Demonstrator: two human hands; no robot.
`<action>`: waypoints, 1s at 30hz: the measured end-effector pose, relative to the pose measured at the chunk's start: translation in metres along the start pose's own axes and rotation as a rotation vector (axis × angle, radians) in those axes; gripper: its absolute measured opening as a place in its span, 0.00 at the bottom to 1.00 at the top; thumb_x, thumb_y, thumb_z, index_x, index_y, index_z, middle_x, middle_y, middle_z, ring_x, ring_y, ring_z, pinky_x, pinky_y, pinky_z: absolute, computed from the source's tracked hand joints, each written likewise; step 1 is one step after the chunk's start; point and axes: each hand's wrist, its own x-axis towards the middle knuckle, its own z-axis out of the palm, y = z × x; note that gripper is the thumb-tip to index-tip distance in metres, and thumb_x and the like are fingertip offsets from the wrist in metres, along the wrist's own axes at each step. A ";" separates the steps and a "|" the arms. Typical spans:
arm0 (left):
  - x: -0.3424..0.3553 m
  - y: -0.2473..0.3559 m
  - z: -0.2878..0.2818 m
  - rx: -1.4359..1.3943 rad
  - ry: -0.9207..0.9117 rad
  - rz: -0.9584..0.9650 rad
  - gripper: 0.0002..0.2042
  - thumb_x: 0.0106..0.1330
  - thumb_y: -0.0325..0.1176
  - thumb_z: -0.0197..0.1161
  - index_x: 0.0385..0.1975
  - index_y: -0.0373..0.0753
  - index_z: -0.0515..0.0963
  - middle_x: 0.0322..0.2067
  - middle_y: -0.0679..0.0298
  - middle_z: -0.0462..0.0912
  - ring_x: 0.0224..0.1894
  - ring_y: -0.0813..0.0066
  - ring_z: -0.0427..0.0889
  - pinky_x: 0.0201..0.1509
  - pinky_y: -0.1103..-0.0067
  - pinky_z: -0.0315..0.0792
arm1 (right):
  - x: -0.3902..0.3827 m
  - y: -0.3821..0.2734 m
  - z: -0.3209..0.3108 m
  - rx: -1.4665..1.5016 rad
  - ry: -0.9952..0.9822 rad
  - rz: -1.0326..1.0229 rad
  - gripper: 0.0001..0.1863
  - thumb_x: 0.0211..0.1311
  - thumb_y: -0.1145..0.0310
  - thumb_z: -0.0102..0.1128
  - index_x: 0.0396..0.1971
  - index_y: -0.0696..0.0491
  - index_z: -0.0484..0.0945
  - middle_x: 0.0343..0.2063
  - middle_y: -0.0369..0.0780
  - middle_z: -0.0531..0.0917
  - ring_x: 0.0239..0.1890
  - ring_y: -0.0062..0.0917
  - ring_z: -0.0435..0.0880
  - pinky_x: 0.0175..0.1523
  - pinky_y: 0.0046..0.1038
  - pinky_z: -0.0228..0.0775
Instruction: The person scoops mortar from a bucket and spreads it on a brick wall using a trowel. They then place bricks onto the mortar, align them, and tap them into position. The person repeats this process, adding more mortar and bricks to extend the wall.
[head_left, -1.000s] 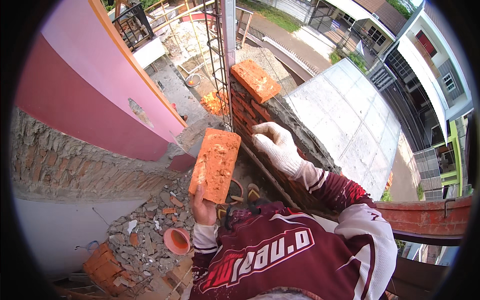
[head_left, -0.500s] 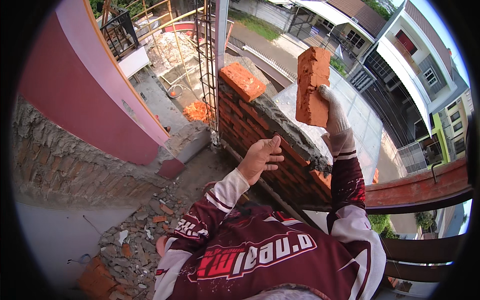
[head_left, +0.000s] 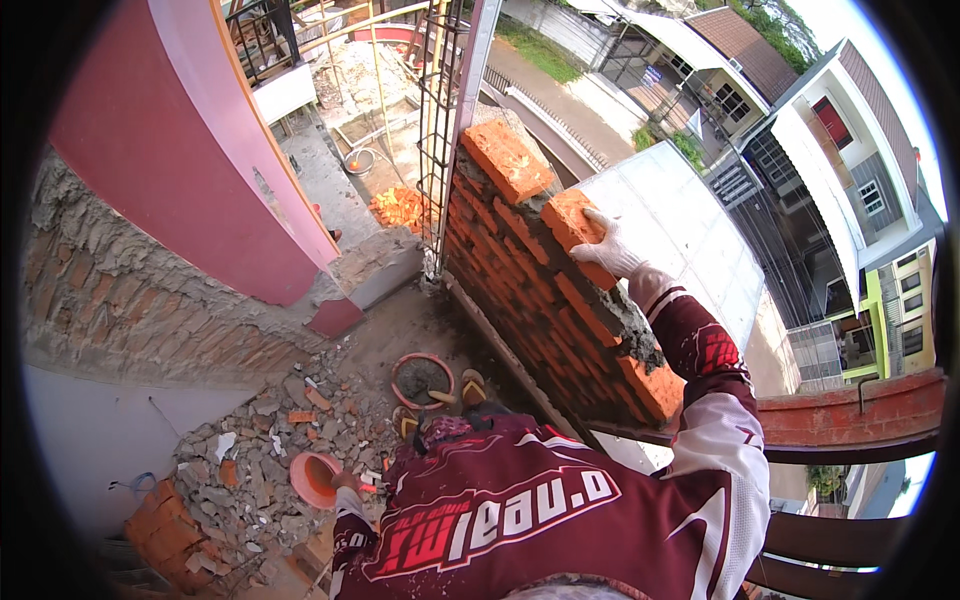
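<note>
My gloved right hand point(head_left: 610, 245) grips a red brick point(head_left: 567, 215) lying in grey mortar on top of the brick wall point(head_left: 530, 305). Another brick point(head_left: 505, 155) sits just beyond it along the wall top. My bare left hand point(head_left: 346, 482) is low on the left beside a pink bucket point(head_left: 313, 482) with orange contents; its fingers are too small and partly hidden to read. Near my sandalled feet stands a round bucket of grey mortar point(head_left: 420, 380) with a wooden handle across its rim.
A rebar column point(head_left: 435, 130) stands at the wall's far end. A pink wall point(head_left: 160, 170) curves along the left above broken masonry. Rubble point(head_left: 250, 450) lies lower left; a red beam point(head_left: 850, 405) runs at right. Beyond the wall are a sloping roof panel point(head_left: 690, 220) and houses below.
The brick, first in my left hand, passed to my right hand and has come down onto the wall top. My left hand has dropped from the wall to the lower left.
</note>
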 end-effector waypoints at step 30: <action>0.011 0.056 0.056 0.117 -0.282 0.089 0.08 0.70 0.38 0.63 0.44 0.46 0.75 0.27 0.67 0.80 0.22 0.71 0.80 0.18 0.69 0.68 | 0.018 0.020 0.018 -0.179 -0.196 -0.044 0.43 0.66 0.32 0.51 0.77 0.34 0.60 0.65 0.54 0.75 0.68 0.49 0.73 0.72 0.43 0.60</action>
